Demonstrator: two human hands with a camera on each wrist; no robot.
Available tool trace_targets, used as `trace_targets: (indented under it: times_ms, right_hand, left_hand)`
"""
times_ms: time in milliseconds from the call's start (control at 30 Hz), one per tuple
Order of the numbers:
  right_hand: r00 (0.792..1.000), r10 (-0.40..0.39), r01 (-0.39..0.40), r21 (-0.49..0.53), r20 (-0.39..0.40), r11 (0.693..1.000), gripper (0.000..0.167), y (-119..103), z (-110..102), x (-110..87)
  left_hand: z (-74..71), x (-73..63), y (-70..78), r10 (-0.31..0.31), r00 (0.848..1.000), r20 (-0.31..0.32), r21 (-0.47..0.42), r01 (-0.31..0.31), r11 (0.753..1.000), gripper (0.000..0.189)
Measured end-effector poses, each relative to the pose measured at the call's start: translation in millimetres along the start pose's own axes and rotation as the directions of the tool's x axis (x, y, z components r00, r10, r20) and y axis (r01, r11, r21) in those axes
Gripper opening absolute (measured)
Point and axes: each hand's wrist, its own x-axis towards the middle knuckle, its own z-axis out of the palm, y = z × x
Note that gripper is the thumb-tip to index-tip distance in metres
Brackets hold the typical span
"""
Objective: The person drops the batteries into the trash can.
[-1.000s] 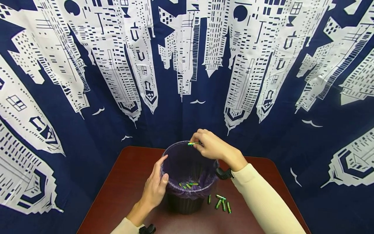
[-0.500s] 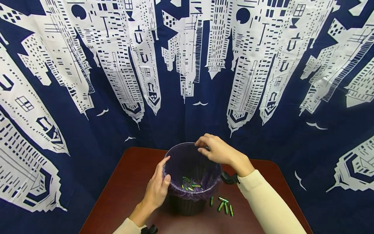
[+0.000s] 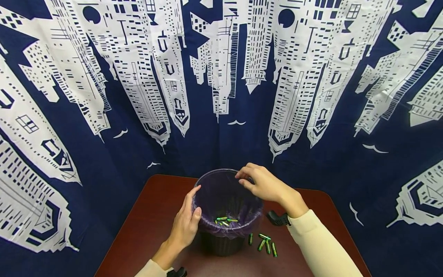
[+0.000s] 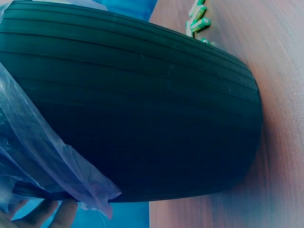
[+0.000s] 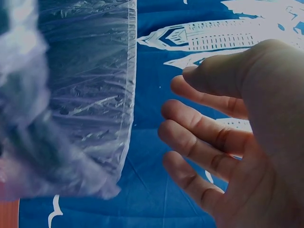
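A dark ribbed trash can stands upright on the table, lined with a translucent purple bag folded over its rim. My left hand rests against the left side of the rim, fingers fairly straight and thumb near the front. In the left wrist view, fingertips lie by the bag's edge. My right hand hovers over the can's back right rim, fingers loosely bent and holding nothing. Several green-and-gold batteries lie inside the bag. More batteries lie on the table just right of the can.
The reddish-brown table has rounded back corners. Behind it and at both sides hangs a navy curtain with white skyline prints. Dark straps with small devices sit on both wrists.
The right hand has let go of a battery, which has dropped into the lined trash can, and has drawn slightly right. The left hand stays at the rim.
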Motion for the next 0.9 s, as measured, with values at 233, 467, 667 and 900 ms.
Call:
trace_targets:
  times_ms: [233, 467, 667, 900]
  right_hand:
    - [0.999, 0.002, -0.003, -0.026, -0.047, 1.000, 0.015, 8, -1, -15.6]
    - [0.994, 0.034, -0.036, -0.012, -0.100, 0.999, 0.017, 16, -2, -33.9]
    - [0.988, 0.067, -0.066, 0.015, -0.136, 0.998, 0.025, 26, 1, -44.7]
    - [0.978, 0.068, -0.066, 0.017, -0.197, 0.998, 0.029, 37, 7, -55.1]
  left_hand:
    - [-2.2, -1.4, 0.0, -0.004, 1.000, -0.006, 0.002, 0.004, 1.000, 0.076]
    - [-1.4, 0.4, 2.3, 0.007, 1.000, 0.002, -0.008, -0.007, 1.000, 0.072]
    - [-1.2, 0.5, 1.5, 0.006, 1.000, -0.003, 0.001, -0.006, 1.000, 0.075]
    - [-1.6, 0.2, 2.3, 0.008, 1.000, 0.000, -0.008, -0.008, 1.000, 0.075]
